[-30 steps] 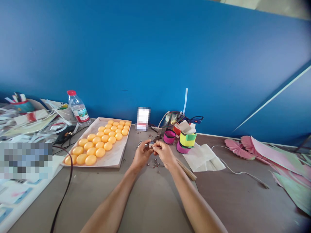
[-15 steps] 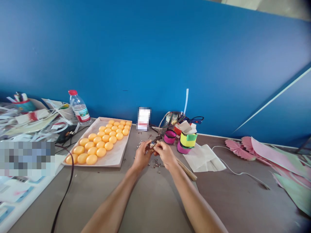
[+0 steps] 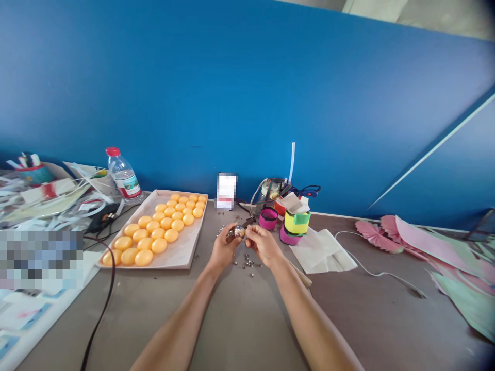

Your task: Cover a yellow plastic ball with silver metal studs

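Observation:
My left hand (image 3: 223, 248) is closed around a small rounded object (image 3: 239, 232), shiny silver with an orange-yellow patch; its exact kind is unclear. Close on its right side is my right hand (image 3: 263, 244), thumb and fingertips pinched together. Whatever those fingertips hold is too small to make out. Below and between the hands lie several small shiny metal bits (image 3: 247, 263) on the grey table (image 3: 240, 319). More such bits are scattered just beyond my left hand.
Left stands a shallow white tray (image 3: 181, 262) of orange balls (image 3: 158, 246), with a water bottle (image 3: 126, 178) behind. Magenta and yellow bands (image 3: 296, 222), a jar (image 3: 269, 191) and white paper (image 3: 325, 251) are at right. Pink paper fans (image 3: 373, 236) lie farther right. A blue partition (image 3: 247, 93) closes the back.
The rounded object in my left hand now shows more of its silver surface. My right fingertips have drawn slightly away from it. The whole view has shifted a little.

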A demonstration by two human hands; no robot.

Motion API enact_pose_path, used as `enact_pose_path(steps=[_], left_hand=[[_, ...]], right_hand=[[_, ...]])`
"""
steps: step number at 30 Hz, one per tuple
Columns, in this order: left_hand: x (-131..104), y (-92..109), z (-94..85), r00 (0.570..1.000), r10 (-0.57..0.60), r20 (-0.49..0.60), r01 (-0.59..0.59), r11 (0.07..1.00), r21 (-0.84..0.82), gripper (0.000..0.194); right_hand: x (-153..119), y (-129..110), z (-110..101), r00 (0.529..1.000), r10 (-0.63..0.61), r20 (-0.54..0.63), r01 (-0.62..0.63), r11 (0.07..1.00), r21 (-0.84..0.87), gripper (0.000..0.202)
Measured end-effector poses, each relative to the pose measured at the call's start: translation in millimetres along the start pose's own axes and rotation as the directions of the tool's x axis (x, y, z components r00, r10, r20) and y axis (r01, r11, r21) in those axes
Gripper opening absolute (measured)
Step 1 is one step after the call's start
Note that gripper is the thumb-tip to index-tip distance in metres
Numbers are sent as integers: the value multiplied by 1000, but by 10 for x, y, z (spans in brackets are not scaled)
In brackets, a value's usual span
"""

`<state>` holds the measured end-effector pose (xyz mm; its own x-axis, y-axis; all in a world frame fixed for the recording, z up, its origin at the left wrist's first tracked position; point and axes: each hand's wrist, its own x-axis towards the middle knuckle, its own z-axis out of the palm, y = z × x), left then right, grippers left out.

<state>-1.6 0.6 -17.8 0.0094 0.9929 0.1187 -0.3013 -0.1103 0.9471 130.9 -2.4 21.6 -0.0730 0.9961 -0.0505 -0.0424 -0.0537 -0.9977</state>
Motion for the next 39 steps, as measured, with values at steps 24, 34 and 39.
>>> enact_pose_path(steps=[24,34,39], left_hand=[[-17,223,-34,980,-182,82,199,863,-465,36],[-48,255,-34,953,-144,268,260,841,-473,35],[-54,286,-36,939,-156,307,303,800,-519,33]], right_hand=[[-32,-18,-133,989,-83,121,140,775,-617,10],[-69,-196,-66,997,3,83,-23,967,252,22],[-86,-244,-67,996,-17,86,-12,947,321,25]])
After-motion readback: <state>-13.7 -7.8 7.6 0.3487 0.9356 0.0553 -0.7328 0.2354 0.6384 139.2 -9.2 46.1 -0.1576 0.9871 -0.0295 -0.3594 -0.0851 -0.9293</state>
